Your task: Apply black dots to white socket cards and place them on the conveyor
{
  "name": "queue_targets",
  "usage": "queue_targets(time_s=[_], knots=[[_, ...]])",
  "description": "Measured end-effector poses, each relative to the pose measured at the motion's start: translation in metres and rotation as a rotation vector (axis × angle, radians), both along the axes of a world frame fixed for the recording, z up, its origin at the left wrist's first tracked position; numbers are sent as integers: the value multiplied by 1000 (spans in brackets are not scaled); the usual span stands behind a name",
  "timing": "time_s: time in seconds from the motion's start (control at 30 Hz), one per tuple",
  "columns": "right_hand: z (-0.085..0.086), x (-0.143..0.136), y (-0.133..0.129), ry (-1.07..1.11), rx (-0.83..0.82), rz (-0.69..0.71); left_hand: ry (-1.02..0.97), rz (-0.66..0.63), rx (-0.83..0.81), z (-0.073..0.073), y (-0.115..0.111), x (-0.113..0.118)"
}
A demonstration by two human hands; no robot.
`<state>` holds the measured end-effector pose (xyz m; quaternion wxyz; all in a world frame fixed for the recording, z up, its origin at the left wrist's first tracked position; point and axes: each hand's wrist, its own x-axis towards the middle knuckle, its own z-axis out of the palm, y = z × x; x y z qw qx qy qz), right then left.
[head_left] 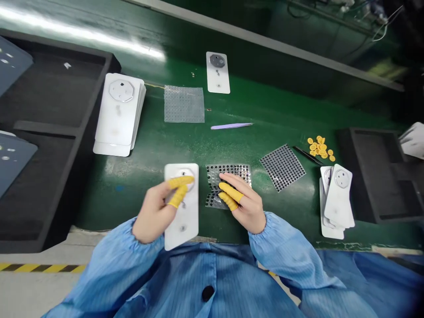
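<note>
A white phone back cover (190, 216) with an octagonal camera ring lies upright in front of me, at the table's near edge. My left hand (155, 210), with yellow finger cots on thumb and index, rests on it, both tips at the ring's lower part. To its right is a clear sheet of black dots (245, 172), creased across the middle. My right hand (247, 201) pinches at that sheet, its cot-covered thumb and finger close together and another finger stretched out above them. Whether a single dot sits between the right fingertips is too small to tell.
White covers are stacked left (114, 119) and right (339, 198); a single cover (217, 81) lies behind. Around are a translucent sheet (184, 105), purple tweezers (230, 126), another dotted sheet (282, 168), dark tweezers (308, 155) and yellow finger cots (319, 145). Black trays (94, 101) flank both sides.
</note>
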<state>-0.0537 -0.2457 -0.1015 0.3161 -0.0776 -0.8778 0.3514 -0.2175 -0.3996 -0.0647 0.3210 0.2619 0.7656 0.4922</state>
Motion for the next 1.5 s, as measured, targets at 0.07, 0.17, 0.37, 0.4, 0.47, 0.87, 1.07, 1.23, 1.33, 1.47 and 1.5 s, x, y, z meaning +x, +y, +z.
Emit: queue_targets(time_s=[0.07,0.17,0.37,0.4,0.47,0.87,1.07,1.23,1.33,1.47,1.5], knots=[[11,3,0,4,20,46,-129,-108,36,2,11,10],[21,5,1,-40,25,134,-219,-98,111,3,23,22],[23,-10,2,21,60,100,-86,-149,95,1,23,27],[21,-13,2,39,96,114,-11,-179,77,0,22,27],[15,-18,2,60,143,138,174,-223,37,-3,21,27],[-1,-31,-11,2,-279,53,520,-353,34,-22,18,16],[-9,-33,-7,-65,-425,-60,316,-350,-8,-25,17,8],[-7,-30,2,-18,-139,-140,-8,-102,35,-16,-3,-17],[7,-32,2,28,36,-126,-104,126,110,-1,-11,-19],[35,-42,-7,136,187,-58,-163,120,148,23,-5,3],[41,-44,-9,148,205,-24,-139,91,162,28,-3,10]])
